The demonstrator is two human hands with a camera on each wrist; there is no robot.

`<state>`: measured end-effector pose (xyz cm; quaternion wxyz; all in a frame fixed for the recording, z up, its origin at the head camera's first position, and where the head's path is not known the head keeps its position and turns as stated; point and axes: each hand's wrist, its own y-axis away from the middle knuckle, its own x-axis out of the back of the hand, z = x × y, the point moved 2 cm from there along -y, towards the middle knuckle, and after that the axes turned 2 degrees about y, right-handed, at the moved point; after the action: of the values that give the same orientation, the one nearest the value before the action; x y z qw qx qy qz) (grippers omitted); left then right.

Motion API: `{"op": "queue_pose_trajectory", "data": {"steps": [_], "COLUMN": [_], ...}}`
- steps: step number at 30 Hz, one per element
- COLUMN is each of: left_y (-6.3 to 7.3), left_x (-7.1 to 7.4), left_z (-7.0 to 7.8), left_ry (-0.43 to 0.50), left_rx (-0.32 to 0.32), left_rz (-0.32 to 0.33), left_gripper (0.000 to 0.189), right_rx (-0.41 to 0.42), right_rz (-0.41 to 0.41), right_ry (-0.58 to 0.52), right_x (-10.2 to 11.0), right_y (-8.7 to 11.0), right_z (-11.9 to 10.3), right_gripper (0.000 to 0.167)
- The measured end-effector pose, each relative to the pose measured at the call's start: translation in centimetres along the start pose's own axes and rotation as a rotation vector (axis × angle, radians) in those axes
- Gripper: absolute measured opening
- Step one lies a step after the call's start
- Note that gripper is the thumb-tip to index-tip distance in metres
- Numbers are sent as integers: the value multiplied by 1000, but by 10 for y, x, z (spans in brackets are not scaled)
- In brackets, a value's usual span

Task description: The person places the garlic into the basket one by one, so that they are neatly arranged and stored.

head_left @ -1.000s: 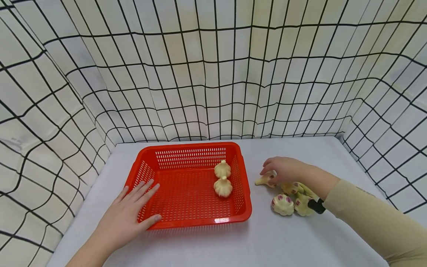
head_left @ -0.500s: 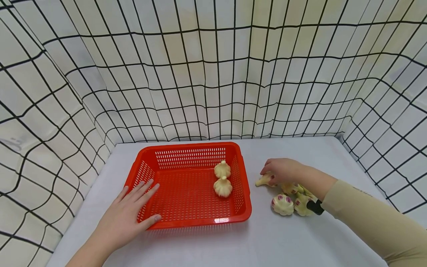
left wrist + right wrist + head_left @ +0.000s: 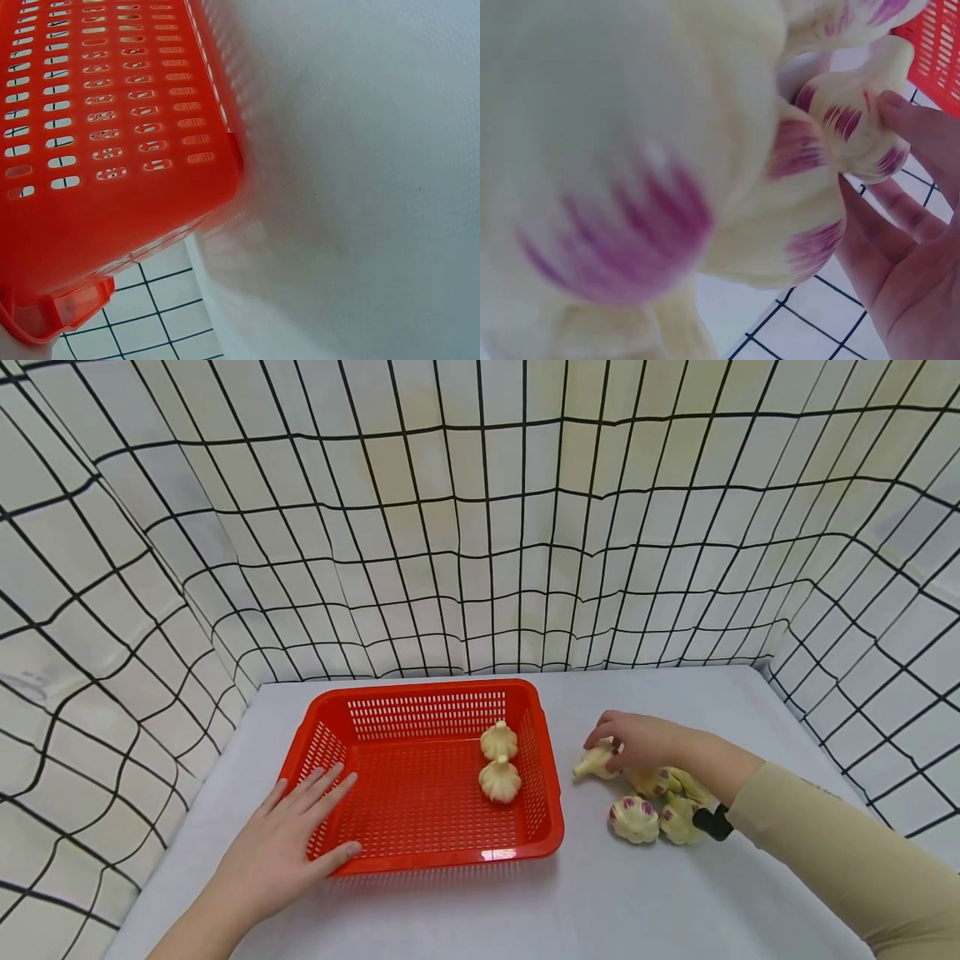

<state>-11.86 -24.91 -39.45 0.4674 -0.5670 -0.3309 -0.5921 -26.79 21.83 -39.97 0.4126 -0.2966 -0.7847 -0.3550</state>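
Your right hand (image 3: 637, 743) pinches a garlic bulb (image 3: 596, 762) between thumb and fingers, just right of the red basket (image 3: 450, 860), near other bulbs (image 3: 634, 820); your left hand (image 3: 285, 839) lies, fingers straight, over the basket's left rim.

Black grid netting (image 3: 487, 497) against white walls (image 3: 504, 460), three sides; white tabletop (image 3: 420, 927).
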Motion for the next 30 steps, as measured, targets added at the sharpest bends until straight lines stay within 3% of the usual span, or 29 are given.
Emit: {"op": "queue_pose_trajectory", "data": {"steps": [8, 30], "left_y": [0, 1], "left_x": [0, -1], "left_z": [-1, 0], "left_ry": [4, -4], "left_rx": [5, -3], "left_rz": [-4, 10], "left_gripper": [85, 84], "right_rx": [-55, -113], "right_rz": [-8, 25], "right_ry": [-101, -24], "right_x": [2, 5], "right_y": [2, 5], "right_z": [11, 32], "right_gripper": [35, 37]}}
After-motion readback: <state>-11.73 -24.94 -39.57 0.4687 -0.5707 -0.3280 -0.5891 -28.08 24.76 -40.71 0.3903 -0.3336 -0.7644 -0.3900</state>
